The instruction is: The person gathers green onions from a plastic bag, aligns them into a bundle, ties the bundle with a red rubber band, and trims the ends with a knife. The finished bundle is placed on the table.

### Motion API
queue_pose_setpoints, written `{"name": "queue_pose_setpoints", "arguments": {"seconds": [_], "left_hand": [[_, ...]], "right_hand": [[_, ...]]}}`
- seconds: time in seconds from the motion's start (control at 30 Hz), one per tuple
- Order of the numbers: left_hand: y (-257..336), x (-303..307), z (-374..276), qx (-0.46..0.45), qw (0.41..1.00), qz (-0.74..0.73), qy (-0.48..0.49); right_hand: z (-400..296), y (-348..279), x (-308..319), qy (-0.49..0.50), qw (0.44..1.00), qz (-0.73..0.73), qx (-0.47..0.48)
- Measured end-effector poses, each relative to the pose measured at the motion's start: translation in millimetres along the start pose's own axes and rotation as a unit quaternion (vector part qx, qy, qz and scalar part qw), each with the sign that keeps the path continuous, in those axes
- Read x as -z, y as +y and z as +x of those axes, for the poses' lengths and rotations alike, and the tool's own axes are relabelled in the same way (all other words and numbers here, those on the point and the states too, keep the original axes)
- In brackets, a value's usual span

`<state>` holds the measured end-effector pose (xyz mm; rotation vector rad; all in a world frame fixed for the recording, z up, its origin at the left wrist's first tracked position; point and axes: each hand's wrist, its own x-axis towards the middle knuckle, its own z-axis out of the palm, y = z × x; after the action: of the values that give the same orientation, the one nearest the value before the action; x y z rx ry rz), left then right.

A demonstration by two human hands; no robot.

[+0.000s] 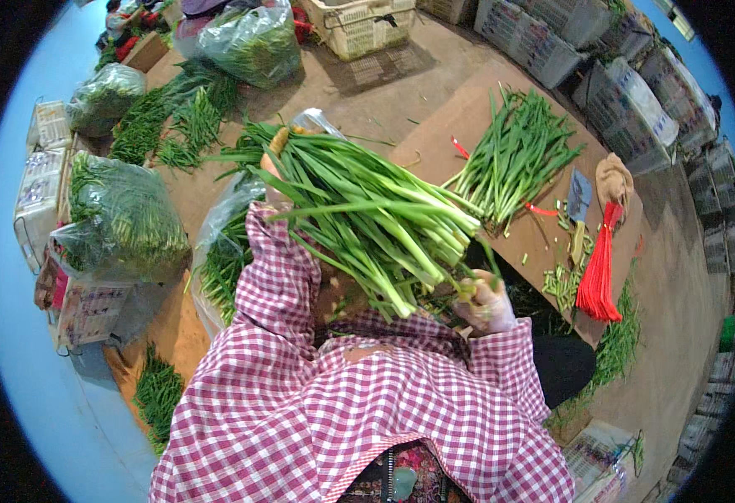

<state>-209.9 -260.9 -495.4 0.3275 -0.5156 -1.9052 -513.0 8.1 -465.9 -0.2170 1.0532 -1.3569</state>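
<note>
A large bunch of garlic chives (367, 207) lies across my front, its pale stem ends pointing right. My left hand (273, 165) grips the leafy end, with much of the hand hidden by leaves. Just past the stem ends is my right hand (485, 305), closed around thin green and yellowish leaf scraps (468, 289); blur hides their detail. A second chive bundle (515, 157) rests on the brown board (436, 126) to the right, with a red tie (540, 209) beneath it.
On the board's right are a broad-bladed knife (579, 195), cut stem pieces (559, 286), red tie strips (601, 270) and a beige cloth item (614, 179). Chive-filled plastic bags (128, 214) stand left. A plastic crate (361, 28) is ahead; stacked crates (625, 107) line the right.
</note>
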Motion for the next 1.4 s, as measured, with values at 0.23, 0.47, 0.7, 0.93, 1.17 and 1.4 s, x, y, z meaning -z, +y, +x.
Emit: {"name": "queue_pose_setpoints", "arguments": {"seconds": [0.23,0.47,0.7,0.93,1.17,1.4], "left_hand": [[13.5,44.6,20.1,0.041,0.993,-0.021,-0.111],[16.4,82.3,34.6,-0.059,0.989,0.106,0.083],[17.6,25.6,9.8,-0.070,0.998,-0.003,0.000],[-4.6,-27.3,3.9,-0.160,0.983,-0.048,0.082],[0.0,-7.5,8.8,-0.101,0.989,-0.017,0.108],[1.1,-12.8,12.1,-0.145,0.954,0.073,0.250]], "right_hand": [[-12.4,-31.3,68.7,-0.400,0.889,0.042,0.218],[-22.8,-30.7,68.1,-0.093,0.914,-0.394,-0.007],[32.6,-0.3,-68.4,-0.218,0.951,-0.204,0.078],[63.4,39.0,-66.5,-0.074,0.975,-0.161,0.132],[38.9,23.2,-48.0,0.023,0.997,0.037,0.071],[-14.0,-62.4,25.5,-0.235,0.930,0.225,0.170]]}}
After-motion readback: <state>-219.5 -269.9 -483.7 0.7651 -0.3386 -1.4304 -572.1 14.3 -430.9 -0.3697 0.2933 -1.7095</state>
